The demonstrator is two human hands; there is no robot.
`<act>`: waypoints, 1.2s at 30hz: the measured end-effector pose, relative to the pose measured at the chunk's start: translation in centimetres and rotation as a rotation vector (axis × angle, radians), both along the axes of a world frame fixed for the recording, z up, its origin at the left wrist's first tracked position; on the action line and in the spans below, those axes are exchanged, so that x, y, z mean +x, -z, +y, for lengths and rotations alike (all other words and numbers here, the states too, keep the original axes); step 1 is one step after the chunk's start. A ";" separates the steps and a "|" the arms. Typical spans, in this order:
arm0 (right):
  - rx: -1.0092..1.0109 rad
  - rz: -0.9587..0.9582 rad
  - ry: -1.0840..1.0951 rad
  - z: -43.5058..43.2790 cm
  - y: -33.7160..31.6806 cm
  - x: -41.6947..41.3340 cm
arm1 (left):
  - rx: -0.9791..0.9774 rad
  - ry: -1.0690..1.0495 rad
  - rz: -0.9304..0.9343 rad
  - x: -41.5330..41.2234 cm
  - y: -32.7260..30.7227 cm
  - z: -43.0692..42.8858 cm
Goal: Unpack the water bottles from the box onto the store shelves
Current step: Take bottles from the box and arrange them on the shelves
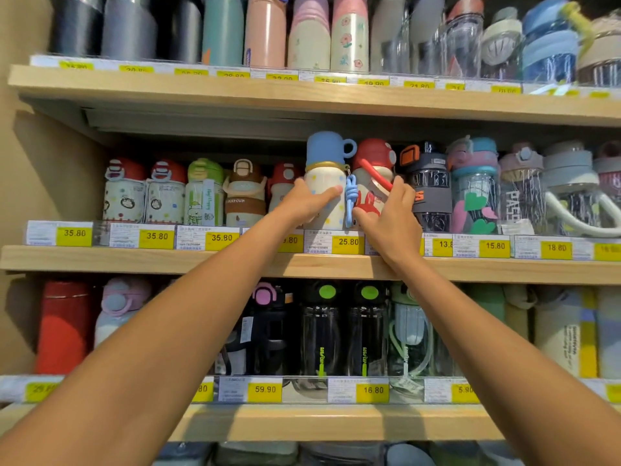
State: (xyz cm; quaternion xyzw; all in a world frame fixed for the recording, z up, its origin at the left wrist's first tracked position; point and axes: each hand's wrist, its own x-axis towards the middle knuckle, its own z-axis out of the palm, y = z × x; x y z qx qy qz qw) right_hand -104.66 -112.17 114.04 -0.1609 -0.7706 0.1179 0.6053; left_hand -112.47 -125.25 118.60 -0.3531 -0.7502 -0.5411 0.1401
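Note:
A white dotted bottle with a blue cup lid (pixel 327 163) stands on the middle shelf (pixel 309 265). My left hand (pixel 307 201) is wrapped around its body. A blue cord (pixel 350 203) hangs from its neck. Right beside it stands a white bottle with a red lid (pixel 373 156) and a red strap. My right hand (pixel 389 215) grips this bottle's lower body from the right. Both arms reach up from the bottom of the view. No box is in view.
Children's bottles (pixel 168 193) fill the middle shelf to the left, clear plastic ones (pixel 473 190) to the right. The upper shelf (pixel 302 95) and lower shelf (pixel 319 420) are packed with bottles. Yellow price tags (pixel 347 242) line each edge. A wall closes the left side.

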 end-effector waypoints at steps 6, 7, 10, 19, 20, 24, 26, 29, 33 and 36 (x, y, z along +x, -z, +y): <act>-0.027 -0.048 -0.008 -0.3 -0.1 0.3 | -0.082 -0.042 -0.031 0.8 0.2 0.0; -0.031 -0.060 -0.018 -0.4 -0.1 0.4 | -0.095 -0.056 -0.018 0.9 0.3 -0.1; -0.034 -0.118 -0.056 -0.7 -0.2 1.3 | -0.124 -0.150 0.050 2.0 0.8 -0.9; -0.019 0.009 -0.170 -1.5 3.2 5.8 | 0.130 -0.104 0.078 7.0 4.0 -1.5; -0.020 0.012 -0.179 -1.7 4.0 6.6 | 0.160 -0.067 0.057 7.9 4.9 -1.4; -0.081 0.007 -0.196 -2.4 7.5 9.7 | 0.198 0.081 0.000 10.9 9.0 -0.8; -0.128 -0.025 -0.196 -2.5 10.0 11.9 | 0.199 0.143 -0.068 12.2 11.8 -0.2; -0.210 -0.099 -0.155 -1.6 14.8 15.9 | 0.120 0.250 -0.163 14.6 16.9 1.7; -0.403 -0.209 -0.108 0.8 22.2 21.6 | 0.008 0.368 -0.301 18.4 23.9 5.4; -0.507 -0.260 -0.047 3.9 27.7 26.4 | -0.108 0.452 -0.355 21.8 29.3 9.3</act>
